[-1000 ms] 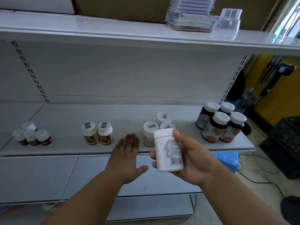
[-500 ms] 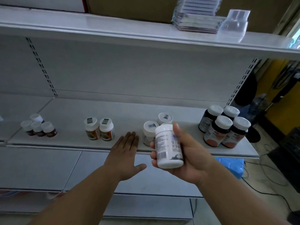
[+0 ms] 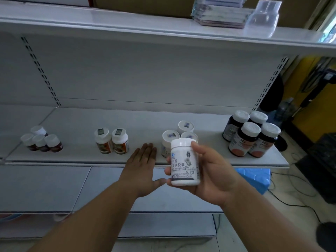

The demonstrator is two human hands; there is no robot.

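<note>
My right hand (image 3: 214, 171) grips a white pill bottle (image 3: 184, 162) upright in front of the white shelf (image 3: 76, 157), its printed label facing me. My left hand (image 3: 143, 166) hovers flat, fingers straight, palm down, just left of the bottle and holds nothing. Three matching white bottles (image 3: 185, 127) stand on the shelf right behind the held one, partly hidden by it.
Two orange-labelled bottles (image 3: 111, 143) stand left of my left hand. Several small dark bottles (image 3: 41, 141) sit at far left, several large dark bottles (image 3: 251, 135) at far right. An upper shelf (image 3: 127, 20) carries stacked packs and a clear cup (image 3: 263, 17). A blue box (image 3: 254, 177) lies on the floor.
My right hand has turned the white bottle, so the barcode side gave way to the front label. The view has shifted slightly; my left hand stays flat.
</note>
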